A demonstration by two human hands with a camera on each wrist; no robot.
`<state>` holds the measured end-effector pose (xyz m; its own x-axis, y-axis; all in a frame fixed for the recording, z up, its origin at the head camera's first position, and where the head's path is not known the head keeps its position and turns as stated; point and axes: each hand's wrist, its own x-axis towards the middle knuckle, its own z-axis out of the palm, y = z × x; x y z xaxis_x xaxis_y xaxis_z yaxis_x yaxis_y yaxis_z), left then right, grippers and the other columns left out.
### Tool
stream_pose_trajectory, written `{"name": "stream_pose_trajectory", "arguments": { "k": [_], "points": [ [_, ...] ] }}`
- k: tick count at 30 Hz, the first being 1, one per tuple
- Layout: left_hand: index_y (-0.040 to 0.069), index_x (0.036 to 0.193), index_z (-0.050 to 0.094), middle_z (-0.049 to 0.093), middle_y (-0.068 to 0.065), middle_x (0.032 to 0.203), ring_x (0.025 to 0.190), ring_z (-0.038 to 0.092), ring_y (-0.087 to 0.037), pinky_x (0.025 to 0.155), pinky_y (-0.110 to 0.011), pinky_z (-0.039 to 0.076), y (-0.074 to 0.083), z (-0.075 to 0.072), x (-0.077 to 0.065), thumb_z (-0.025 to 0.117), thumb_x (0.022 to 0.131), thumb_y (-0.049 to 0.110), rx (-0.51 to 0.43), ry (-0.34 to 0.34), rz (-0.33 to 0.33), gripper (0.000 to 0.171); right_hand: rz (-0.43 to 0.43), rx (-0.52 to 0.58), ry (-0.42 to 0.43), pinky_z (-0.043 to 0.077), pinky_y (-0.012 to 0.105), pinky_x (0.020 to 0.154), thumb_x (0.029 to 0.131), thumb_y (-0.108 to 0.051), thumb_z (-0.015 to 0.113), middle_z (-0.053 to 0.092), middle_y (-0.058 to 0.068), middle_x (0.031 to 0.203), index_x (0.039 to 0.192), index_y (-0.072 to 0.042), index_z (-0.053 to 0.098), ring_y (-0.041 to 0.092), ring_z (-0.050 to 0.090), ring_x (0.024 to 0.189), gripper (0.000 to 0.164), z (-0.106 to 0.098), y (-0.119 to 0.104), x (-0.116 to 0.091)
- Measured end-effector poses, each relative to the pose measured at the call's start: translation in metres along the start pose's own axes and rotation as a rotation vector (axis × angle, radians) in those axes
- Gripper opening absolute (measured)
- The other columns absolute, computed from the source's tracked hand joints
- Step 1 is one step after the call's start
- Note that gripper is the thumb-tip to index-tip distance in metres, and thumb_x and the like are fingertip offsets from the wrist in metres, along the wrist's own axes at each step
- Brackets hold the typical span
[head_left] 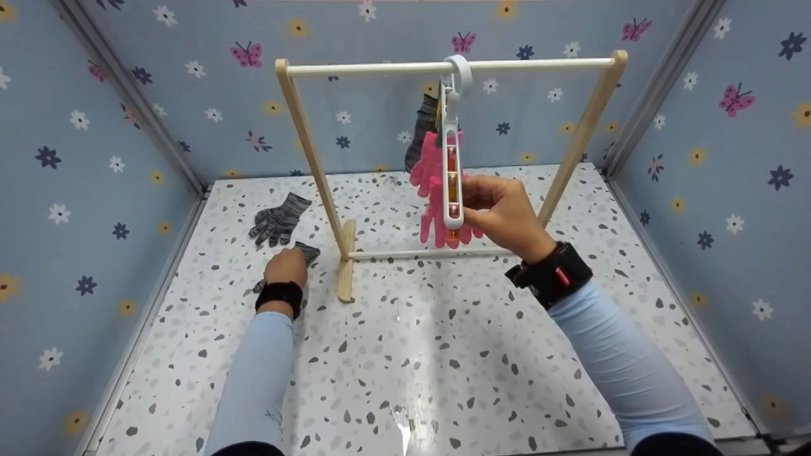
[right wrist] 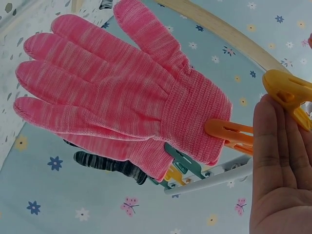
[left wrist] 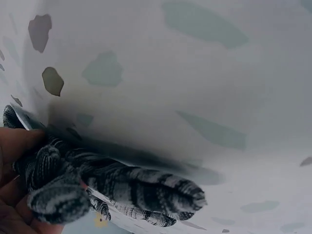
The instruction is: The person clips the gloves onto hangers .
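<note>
My left hand (head_left: 286, 267) grips a dark grey striped knit glove (left wrist: 141, 187) low over the speckled surface, its cuff showing beyond the hand. Another grey glove (head_left: 282, 220) lies flat just behind. At the near end of a white clip hanger (head_left: 453, 221), my right hand (head_left: 507, 212) pinches with thumb and fingers. In the right wrist view its fingers lie against a yellow clip (right wrist: 287, 90) with no glove in it. An orange clip (right wrist: 219, 130) bites the cuff of a pink glove (right wrist: 112, 78). Behind hang a second pink glove (head_left: 428, 161) and a dark striped glove (head_left: 420, 136).
The hanger hooks over the white bar (head_left: 380, 68) of a rack with wooden legs (head_left: 580, 142). A lower white rod (head_left: 399, 254) and a wooden foot (head_left: 346, 278) stand near my left hand. Flower-patterned panels (head_left: 82, 190) enclose the speckled surface (head_left: 380, 354).
</note>
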<state>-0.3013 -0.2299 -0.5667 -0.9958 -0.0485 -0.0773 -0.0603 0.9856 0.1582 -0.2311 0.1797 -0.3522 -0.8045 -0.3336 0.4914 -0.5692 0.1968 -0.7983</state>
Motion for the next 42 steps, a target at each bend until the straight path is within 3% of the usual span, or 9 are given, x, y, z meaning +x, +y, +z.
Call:
{"name": "stream_pose_trajectory", "arguments": {
  "k": [13,20,24,31,42],
  "points": [
    [-0.011,0.102,0.078,0.078,-0.030,0.094,0.085,0.077,-0.045,0.079,-0.059,0.065,-0.005,-0.002,-0.003,0.057,0.107,-0.003,-0.091,0.093,0.016,0.023,0.011,0.011,0.005,0.064,0.023,0.086,0.092,0.005,0.081,0.081,0.024,0.105,0.118,0.009,0.077,0.007,0.078,0.089,0.027,0.001,0.002,0.000],
    [-0.011,0.101,0.077,0.077,-0.030,0.089,0.082,0.075,-0.046,0.074,-0.057,0.061,-0.008,-0.005,-0.003,0.058,0.106,-0.003,-0.159,0.200,-0.023,0.020,0.002,0.017,0.004,0.064,0.023,0.085,0.092,0.005,0.080,0.081,0.024,0.104,0.117,0.009,0.078,0.005,0.077,0.089,0.025,0.001,0.002,0.000],
    [-0.010,0.107,0.077,0.078,-0.030,0.096,0.088,0.076,-0.047,0.078,-0.058,0.061,-0.007,-0.007,-0.004,0.056,0.107,-0.003,-0.202,0.231,-0.061,0.022,0.008,0.015,0.010,0.064,0.022,0.084,0.091,0.007,0.080,0.081,0.025,0.105,0.117,0.010,0.077,0.004,0.077,0.088,0.026,0.002,0.002,0.001],
    [-0.009,0.133,0.072,0.075,-0.033,0.122,0.110,0.074,-0.050,0.095,-0.062,0.060,-0.004,-0.013,-0.008,0.051,0.107,0.001,-0.321,0.266,-0.095,0.035,0.008,0.010,0.006,0.064,0.022,0.083,0.091,0.007,0.080,0.081,0.025,0.105,0.117,0.010,0.077,0.005,0.077,0.088,0.026,0.002,0.003,0.001],
    [-0.011,0.125,0.075,0.075,-0.033,0.122,0.112,0.072,-0.052,0.097,-0.063,0.059,-0.013,-0.023,-0.015,0.053,0.103,0.000,-0.454,0.364,-0.100,0.034,0.012,0.006,0.009,0.064,0.023,0.086,0.090,0.006,0.081,0.080,0.026,0.106,0.118,0.011,0.076,0.004,0.077,0.089,0.029,0.002,0.001,0.002]
  ]
}}
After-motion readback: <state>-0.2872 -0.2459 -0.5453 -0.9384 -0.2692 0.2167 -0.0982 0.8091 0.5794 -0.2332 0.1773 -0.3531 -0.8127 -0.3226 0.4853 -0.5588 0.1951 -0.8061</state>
